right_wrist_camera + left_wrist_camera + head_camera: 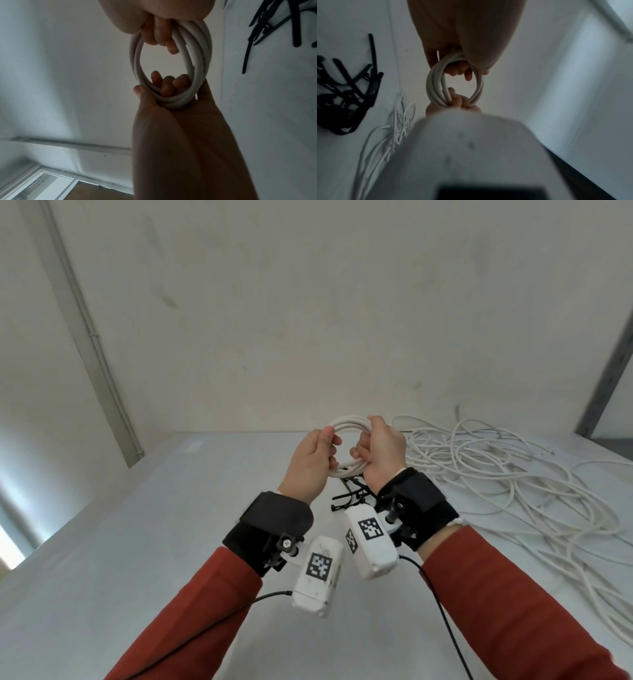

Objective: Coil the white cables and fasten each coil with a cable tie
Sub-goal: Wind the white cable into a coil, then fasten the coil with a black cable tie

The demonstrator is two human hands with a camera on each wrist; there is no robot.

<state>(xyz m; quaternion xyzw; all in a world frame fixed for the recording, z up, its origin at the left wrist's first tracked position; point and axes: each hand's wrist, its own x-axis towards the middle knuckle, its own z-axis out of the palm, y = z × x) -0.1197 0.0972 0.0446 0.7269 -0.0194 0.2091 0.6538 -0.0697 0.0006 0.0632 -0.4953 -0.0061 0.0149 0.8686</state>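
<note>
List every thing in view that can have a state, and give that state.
cable coil, wound into several loops, held up off the table, no tie on it yet.
left hand, grips the coil's left side.
right hand, grips the coil's right side.
loose cables, tangled and uncoiled on the table.
cable ties, lying in a loose pile on the table, untouched.

No words or numbers are legible; only square code markers (320, 566) on both wrist cameras (376, 559).
</note>
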